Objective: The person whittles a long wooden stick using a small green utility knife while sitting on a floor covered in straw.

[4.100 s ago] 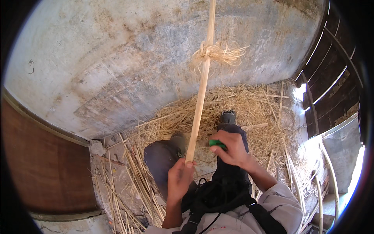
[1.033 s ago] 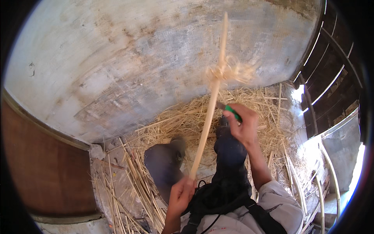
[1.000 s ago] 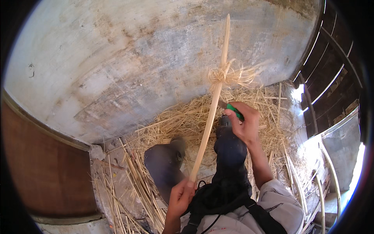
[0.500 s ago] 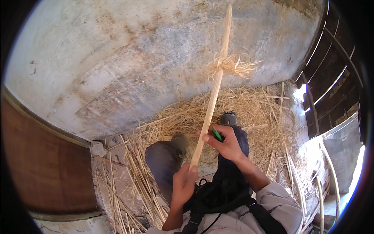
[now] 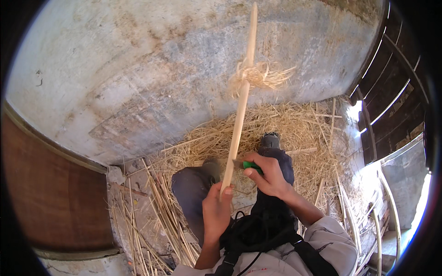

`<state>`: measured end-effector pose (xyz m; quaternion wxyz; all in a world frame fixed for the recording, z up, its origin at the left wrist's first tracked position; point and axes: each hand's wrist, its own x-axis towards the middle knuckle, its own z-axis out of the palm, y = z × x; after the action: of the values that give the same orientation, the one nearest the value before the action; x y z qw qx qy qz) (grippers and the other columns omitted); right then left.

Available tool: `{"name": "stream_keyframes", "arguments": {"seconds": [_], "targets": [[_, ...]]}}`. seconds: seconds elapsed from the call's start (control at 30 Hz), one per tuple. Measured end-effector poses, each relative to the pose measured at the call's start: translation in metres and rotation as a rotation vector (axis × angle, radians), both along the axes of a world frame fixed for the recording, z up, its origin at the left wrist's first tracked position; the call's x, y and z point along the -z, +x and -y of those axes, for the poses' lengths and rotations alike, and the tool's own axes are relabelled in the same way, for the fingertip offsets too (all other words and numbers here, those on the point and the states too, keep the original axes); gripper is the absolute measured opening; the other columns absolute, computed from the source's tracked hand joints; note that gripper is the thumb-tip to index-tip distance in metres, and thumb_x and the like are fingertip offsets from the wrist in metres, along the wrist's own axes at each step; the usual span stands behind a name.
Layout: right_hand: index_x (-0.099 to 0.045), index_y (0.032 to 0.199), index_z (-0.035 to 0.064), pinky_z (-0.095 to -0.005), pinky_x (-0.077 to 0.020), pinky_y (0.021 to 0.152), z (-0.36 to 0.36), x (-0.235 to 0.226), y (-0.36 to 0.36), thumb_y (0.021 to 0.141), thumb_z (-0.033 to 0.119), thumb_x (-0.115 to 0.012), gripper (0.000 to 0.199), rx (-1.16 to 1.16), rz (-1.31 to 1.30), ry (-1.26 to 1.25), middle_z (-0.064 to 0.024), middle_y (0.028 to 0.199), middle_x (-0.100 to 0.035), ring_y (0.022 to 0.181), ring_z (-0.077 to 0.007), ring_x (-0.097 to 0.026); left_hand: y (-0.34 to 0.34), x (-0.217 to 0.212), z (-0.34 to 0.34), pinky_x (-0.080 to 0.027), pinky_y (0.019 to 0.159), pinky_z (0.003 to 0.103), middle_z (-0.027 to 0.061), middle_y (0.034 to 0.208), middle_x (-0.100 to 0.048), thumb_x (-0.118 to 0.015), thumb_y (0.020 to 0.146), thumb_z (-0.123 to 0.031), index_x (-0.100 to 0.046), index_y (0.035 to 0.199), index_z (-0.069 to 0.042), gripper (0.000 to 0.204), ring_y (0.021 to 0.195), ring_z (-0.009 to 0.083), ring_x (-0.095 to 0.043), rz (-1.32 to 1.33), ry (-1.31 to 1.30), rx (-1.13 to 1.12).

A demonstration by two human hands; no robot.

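Observation:
A long, pale wooden strip (image 5: 240, 117), likely bamboo, slants up and away in front of me toward the wall. My left hand (image 5: 215, 211) is closed around its near end. Partway up, a tangle of thin curled shavings (image 5: 261, 76) clings to the strip. My right hand (image 5: 268, 178) is closed on a green-handled knife (image 5: 249, 165). The short dark blade points left, its tip at or very close to the strip's right edge just above my left hand; whether it touches I cannot tell.
Loose shavings (image 5: 304, 122) cover the floor between my legs and the stained wall (image 5: 184, 69). Long thin strips (image 5: 159, 202) lie to my left, near a brown panel (image 5: 55, 184). Several bent poles (image 5: 389, 198) lean at the right, below dark slatted boards (image 5: 391, 78).
The strip and its shavings have shifted left, with my left hand slightly higher. My right hand has turned and moved slightly down; its thumb is off the strip and the knife blade now shows.

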<state>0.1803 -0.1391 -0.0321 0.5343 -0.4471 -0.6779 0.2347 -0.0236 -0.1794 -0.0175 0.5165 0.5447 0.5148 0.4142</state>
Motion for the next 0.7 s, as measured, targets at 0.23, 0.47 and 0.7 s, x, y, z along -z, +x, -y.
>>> {"name": "stream_keyframes", "arguments": {"seconds": [0.23,0.47,0.7], "targets": [[-0.074,0.104,0.0107,-0.038,-0.052,0.058,0.01,0.008,0.005,0.089,0.034,-0.084,0.03,0.013,0.36,0.194,-0.0047,0.083,-0.069,0.065,-0.0258,-0.068,-0.002,0.002,-0.001,-0.025,0.055,0.02,-0.0115,0.076,-0.05,-0.058,0.114,-0.025,-0.067,0.118,-0.002,0.025,0.063,-0.0023,-0.037,0.133,-0.037,0.027],[-0.076,0.099,0.0139,-0.0339,-0.0488,0.055,0.01,-0.005,0.006,0.083,0.039,-0.087,0.032,0.121,0.467,0.277,-0.0004,0.079,-0.066,0.059,-0.0214,-0.063,-0.007,-0.01,0.001,-0.037,0.069,0.022,-0.0057,0.086,-0.054,-0.059,0.113,-0.023,-0.07,0.118,0.0,0.026,0.079,0.0041,-0.046,0.211,-0.113,0.057],[-0.077,0.099,0.0135,-0.0338,-0.0494,0.055,0.008,-0.015,0.006,0.081,0.039,-0.089,0.033,0.157,0.478,0.31,0.0002,0.077,-0.067,0.059,-0.0213,-0.064,-0.008,-0.013,0.004,-0.039,0.071,0.022,-0.0045,0.085,-0.054,-0.058,0.114,-0.024,-0.07,0.117,0.001,0.027,0.08,0.0053,-0.046,0.222,-0.116,0.07]]}}
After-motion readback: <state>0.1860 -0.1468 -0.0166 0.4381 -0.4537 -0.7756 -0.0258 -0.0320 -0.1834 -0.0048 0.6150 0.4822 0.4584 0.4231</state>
